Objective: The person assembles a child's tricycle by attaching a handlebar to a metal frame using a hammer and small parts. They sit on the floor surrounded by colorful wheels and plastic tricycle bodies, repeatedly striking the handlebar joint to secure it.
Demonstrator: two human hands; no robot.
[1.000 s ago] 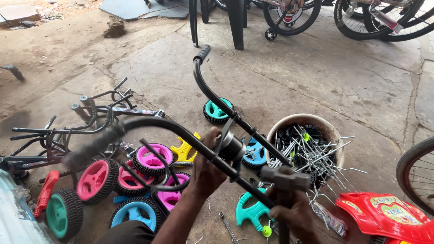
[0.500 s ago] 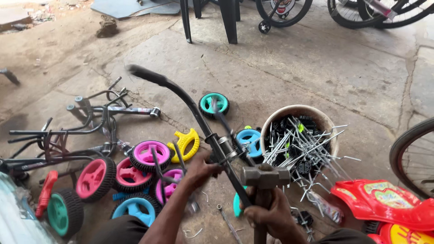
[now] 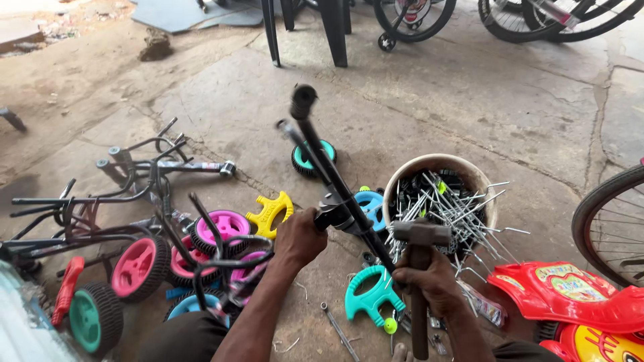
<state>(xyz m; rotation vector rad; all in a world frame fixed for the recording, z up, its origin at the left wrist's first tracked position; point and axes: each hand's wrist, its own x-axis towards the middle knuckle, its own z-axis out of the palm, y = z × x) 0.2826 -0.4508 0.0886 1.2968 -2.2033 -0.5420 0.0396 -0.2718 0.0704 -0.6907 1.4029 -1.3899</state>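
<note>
My left hand point(image 3: 300, 238) is closed around the black handlebar point(image 3: 335, 184) at its clamp, and the bar rises from that grip up and away from me, its two grip ends high above both hands. My right hand point(image 3: 429, 281) is wrapped round the shaft of a hammer point(image 3: 420, 268), whose steel head sits just above my knuckles and right beside the bar's lower stem. The stem passes between my two hands.

Just beyond my right hand stands a round tub point(image 3: 439, 167) full of loose metal spokes point(image 3: 456, 208). Right of that hand lies a red toy car body point(image 3: 577, 295), and further right the edge of a bicycle wheel point(image 3: 604, 228). Below and between my hands a teal plastic bracket point(image 3: 365, 298) lies on the concrete floor point(image 3: 469, 100), with a spanner point(image 3: 339, 332) near it. Left of my left hand sit pink wheels point(image 3: 225, 228), a yellow bracket point(image 3: 268, 213), a teal wheel point(image 3: 94, 318) and a heap of black frames point(image 3: 100, 208). Beyond the bar's top, a small teal wheel point(image 3: 310, 159) rests alone on the floor
</note>
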